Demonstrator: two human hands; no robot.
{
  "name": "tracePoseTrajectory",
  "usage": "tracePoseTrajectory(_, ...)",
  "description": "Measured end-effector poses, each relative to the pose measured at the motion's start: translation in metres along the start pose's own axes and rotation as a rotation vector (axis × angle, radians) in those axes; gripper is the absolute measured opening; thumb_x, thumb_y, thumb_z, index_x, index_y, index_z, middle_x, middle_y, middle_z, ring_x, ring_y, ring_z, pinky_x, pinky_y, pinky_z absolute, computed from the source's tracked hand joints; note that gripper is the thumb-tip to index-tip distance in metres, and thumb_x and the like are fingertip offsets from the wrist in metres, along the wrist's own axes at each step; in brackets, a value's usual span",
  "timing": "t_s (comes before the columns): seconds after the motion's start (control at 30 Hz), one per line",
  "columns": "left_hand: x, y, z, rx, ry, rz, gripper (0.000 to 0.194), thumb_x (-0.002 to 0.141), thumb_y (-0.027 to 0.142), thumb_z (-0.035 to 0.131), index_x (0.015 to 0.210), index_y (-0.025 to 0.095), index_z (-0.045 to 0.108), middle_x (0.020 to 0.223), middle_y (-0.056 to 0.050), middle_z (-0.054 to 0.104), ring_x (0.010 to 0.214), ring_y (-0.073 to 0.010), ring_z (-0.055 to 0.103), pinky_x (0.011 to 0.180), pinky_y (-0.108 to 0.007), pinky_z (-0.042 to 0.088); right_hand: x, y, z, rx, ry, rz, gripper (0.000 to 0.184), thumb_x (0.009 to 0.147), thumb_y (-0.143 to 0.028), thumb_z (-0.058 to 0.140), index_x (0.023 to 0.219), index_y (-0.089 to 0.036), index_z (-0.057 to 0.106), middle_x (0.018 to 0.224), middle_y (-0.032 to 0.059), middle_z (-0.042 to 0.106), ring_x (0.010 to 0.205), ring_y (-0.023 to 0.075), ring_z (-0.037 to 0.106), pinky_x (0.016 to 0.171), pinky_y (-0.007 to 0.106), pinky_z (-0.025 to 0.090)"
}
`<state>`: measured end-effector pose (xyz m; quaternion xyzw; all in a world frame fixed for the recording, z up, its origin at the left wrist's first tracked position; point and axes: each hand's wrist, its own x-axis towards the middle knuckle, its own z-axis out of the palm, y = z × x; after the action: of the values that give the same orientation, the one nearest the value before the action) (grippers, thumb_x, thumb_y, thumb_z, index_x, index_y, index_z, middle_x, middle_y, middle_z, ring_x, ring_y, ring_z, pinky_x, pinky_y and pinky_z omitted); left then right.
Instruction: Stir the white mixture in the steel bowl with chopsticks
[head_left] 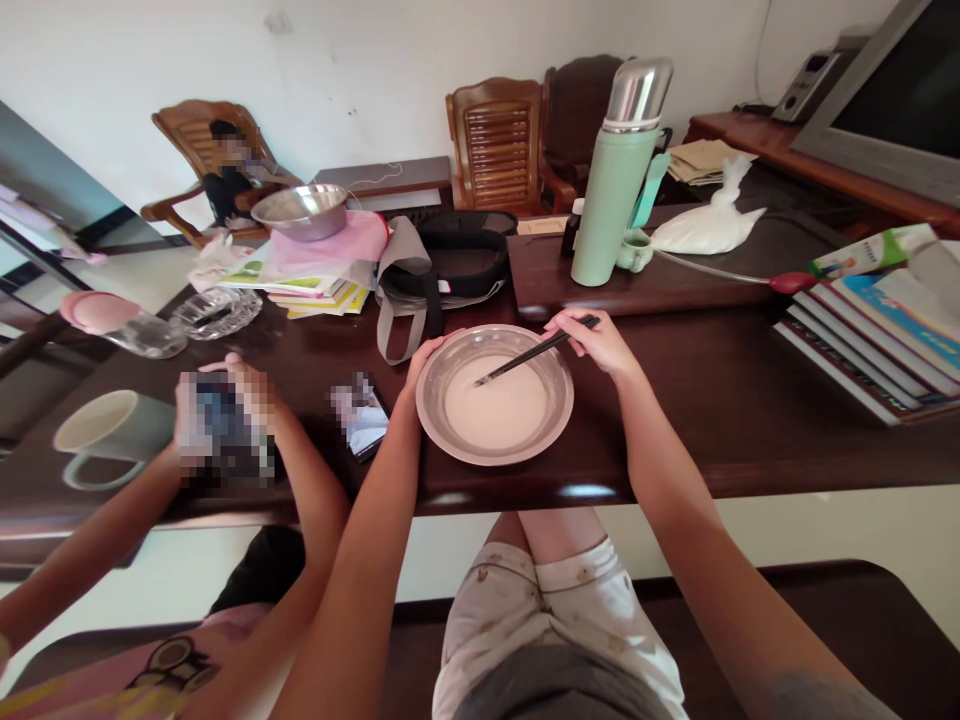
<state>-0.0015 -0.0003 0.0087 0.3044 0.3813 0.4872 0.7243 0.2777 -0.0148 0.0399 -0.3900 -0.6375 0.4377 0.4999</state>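
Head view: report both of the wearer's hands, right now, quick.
Left hand: holding the metal bowl at its left side, partly hidden behind it.
Right hand: closed on dark chopsticks, tips over the bowl.

Wooden armchairs [499, 135], television [892, 105], cluttered table [697, 400] — it's a home's living room.

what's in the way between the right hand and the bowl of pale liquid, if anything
Nothing visible blocks it: the right hand holds dark chopsticks that reach over the rim of the bowl to the pale liquid. The left hand is at the opposite side.
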Motion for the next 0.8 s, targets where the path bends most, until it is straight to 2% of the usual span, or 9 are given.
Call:
tracePoseTrajectory(0.1,-0.0011,0.0004,0.0008,0.020,0.003,0.000,0.035,0.081,0.028,0.048,0.105,0.014,0.069,0.107,-0.004,0.070,0.121,-0.0275,0.053,0.108,-0.040,0.037,-0.0007,-0.0012,-0.0025,0.005,0.004,0.017,0.034,0.082,-0.049,0.059,0.077,-0.016,0.068,0.072,0.0060,0.073,0.036,0.0046,0.032,0.033,0.022,0.020)
tracePoseTrajectory(0.23,-0.0009,0.0000,0.0001,0.015,0.000,0.000,0.034,0.081,0.028,0.047,0.103,0.014,0.069,0.104,-0.004,0.071,0.119,-0.0278,0.054,0.108,-0.040,0.037,-0.0018,-0.0033,-0.0002,-0.001,-0.119,0.025,0.031,0.083,-0.047,0.059,0.080,-0.017,0.069,0.074,0.0046,0.073,0.039,0.0056,0.038,0.037,0.022,0.026)
tracePoseTrajectory(0.4,0.0021,-0.0015,-0.0035,0.031,-0.020,0.007,0.035,0.081,0.029,0.047,0.104,0.014,0.069,0.105,-0.005,0.071,0.117,-0.0279,0.055,0.106,-0.040,0.038,-0.0021,-0.0042,-0.0009,-0.009,0.004,-0.008,0.031,0.083,-0.046,0.059,0.080,-0.017,0.069,0.073,0.0045,0.073,0.038,0.0048,0.034,0.036,0.023,0.022)
tracePoseTrajectory(0.53,0.0037,-0.0023,-0.0059,0.042,-0.009,0.005,0.037,0.080,0.030,0.049,0.107,0.014,0.068,0.104,-0.006,0.071,0.116,-0.0284,0.056,0.106,-0.041,0.039,-0.0022,-0.0035,-0.0021,0.007,-0.081,0.011,0.032,0.083,-0.047,0.059,0.080,-0.017,0.069,0.074,0.0056,0.073,0.039,0.0050,0.036,0.037,0.022,0.024)
tracePoseTrajectory(0.6,0.0042,-0.0027,-0.0068,0.044,-0.012,0.009,0.039,0.080,0.031,0.049,0.110,0.014,0.068,0.104,-0.006,0.071,0.115,-0.0283,0.057,0.105,-0.042,0.039,-0.0018,-0.0029,-0.0028,0.003,-0.050,-0.005,0.032,0.082,-0.048,0.060,0.080,-0.017,0.069,0.075,0.0058,0.073,0.039,0.0049,0.038,0.037,0.022,0.025)
tracePoseTrajectory(0.7,0.0047,-0.0032,-0.0077,0.042,-0.027,0.009,0.041,0.080,0.031,0.048,0.113,0.015,0.066,0.103,-0.006,0.071,0.113,-0.0281,0.058,0.104,-0.042,0.040,-0.0013,-0.0022,-0.0032,-0.001,0.018,-0.009,0.033,0.082,-0.049,0.060,0.077,-0.017,0.068,0.071,0.0050,0.072,0.036,0.0040,0.033,0.035,0.022,0.021)
tracePoseTrajectory(0.8,0.0037,-0.0035,-0.0072,0.032,-0.011,0.009,0.039,0.081,0.030,0.046,0.110,0.014,0.068,0.101,-0.006,0.072,0.112,-0.0277,0.059,0.104,-0.042,0.041,-0.0010,-0.0018,-0.0008,0.024,-0.037,0.012,0.033,0.082,-0.048,0.060,0.078,-0.017,0.068,0.070,0.0049,0.072,0.037,0.0045,0.034,0.035,0.022,0.022)
